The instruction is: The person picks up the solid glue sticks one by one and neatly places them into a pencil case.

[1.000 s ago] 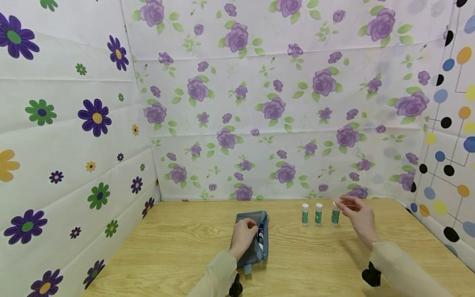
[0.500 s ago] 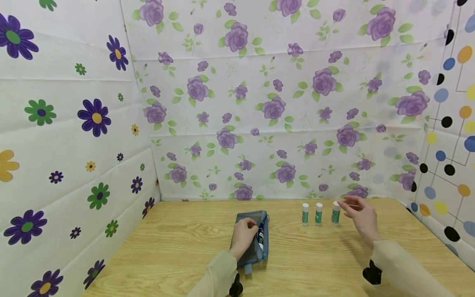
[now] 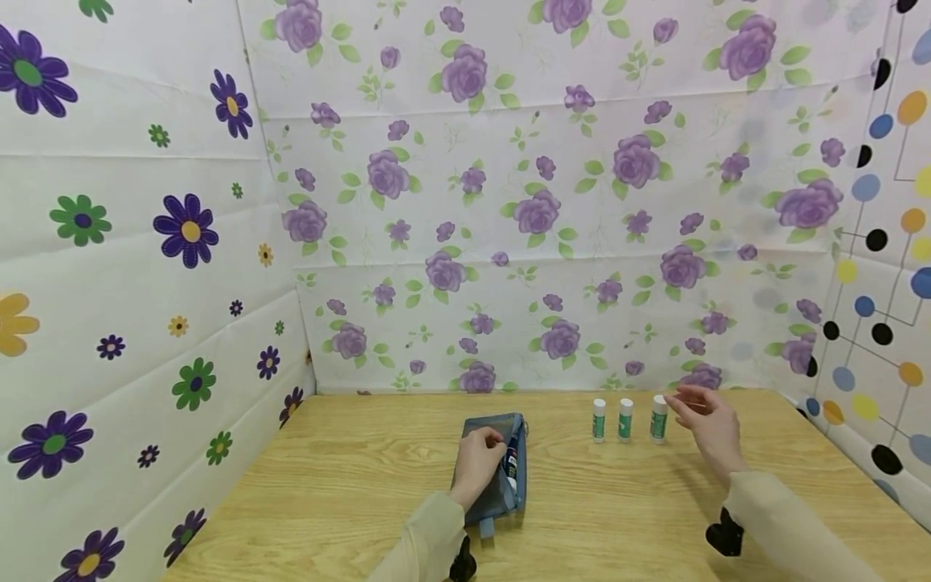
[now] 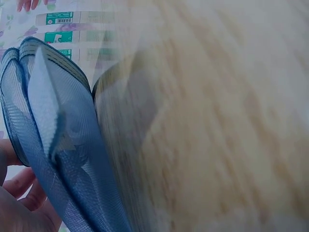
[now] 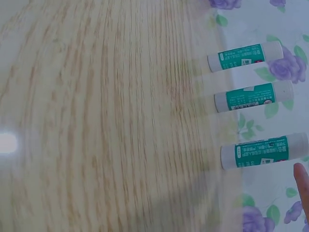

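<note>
My left hand (image 3: 478, 462) pinches the upper flap of a blue mesh zip pouch (image 3: 489, 508), holding its mouth apart. A dark glue stick with a white end (image 3: 511, 462) shows inside the pouch. In the left wrist view the pouch (image 4: 82, 159) fills the left side, with curled fingers (image 4: 21, 193) behind it. Three white-and-green glue sticks stand upright in a row: one at left (image 3: 599, 421), one in the middle (image 3: 625, 420) and one at right (image 3: 658, 419). Beside the right one's cap, my right hand (image 3: 709, 428) hovers with loosely bent fingers; a fingertip (image 5: 301, 181) lies close to the cap.
The pale wooden table (image 3: 349, 477) carries the pouch and glue sticks. Behind it hangs a purple-rose cloth (image 3: 436, 202), with a daisy-patterned cloth (image 3: 138, 283) at left and a dotted one (image 3: 883, 307) at right.
My right hand has drawn slightly right, off the right glue stick's cap, which now shows more fully. The left hand and pouch have stayed in place.
</note>
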`<act>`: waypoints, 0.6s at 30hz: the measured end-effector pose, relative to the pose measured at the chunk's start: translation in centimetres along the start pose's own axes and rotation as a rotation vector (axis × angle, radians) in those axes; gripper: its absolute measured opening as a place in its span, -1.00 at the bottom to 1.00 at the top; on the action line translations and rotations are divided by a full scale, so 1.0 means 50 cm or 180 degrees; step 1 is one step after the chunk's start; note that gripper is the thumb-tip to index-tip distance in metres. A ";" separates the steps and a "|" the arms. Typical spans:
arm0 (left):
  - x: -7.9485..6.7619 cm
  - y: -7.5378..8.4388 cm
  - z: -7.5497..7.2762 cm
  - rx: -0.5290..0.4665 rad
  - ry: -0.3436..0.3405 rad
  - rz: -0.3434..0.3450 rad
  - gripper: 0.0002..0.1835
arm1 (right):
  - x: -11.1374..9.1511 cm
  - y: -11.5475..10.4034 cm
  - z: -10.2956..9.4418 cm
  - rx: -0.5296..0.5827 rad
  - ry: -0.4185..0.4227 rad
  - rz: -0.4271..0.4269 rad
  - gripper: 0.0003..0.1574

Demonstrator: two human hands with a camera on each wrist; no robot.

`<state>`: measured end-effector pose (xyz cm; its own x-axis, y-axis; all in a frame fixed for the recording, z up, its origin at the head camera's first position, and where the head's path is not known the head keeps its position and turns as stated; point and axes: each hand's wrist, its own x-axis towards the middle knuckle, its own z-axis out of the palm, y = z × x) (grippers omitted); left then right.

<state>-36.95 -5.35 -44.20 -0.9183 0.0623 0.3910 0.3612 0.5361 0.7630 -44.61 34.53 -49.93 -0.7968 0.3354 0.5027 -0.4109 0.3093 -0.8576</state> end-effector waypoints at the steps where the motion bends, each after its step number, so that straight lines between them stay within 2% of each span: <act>1: 0.000 0.000 -0.001 -0.0007 0.0000 -0.0004 -0.95 | -0.001 -0.002 0.001 -0.0001 0.0010 0.0006 -0.31; 18: -0.002 0.002 -0.001 -0.0023 0.0008 -0.0050 -0.93 | -0.013 -0.007 0.019 0.0097 0.0131 0.0248 -0.24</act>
<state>-36.82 -5.35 -44.11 -0.9235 0.0516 0.3802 0.3478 0.5308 0.7728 -44.36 33.35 -50.04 -0.8082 0.3939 0.4378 -0.3622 0.2538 -0.8969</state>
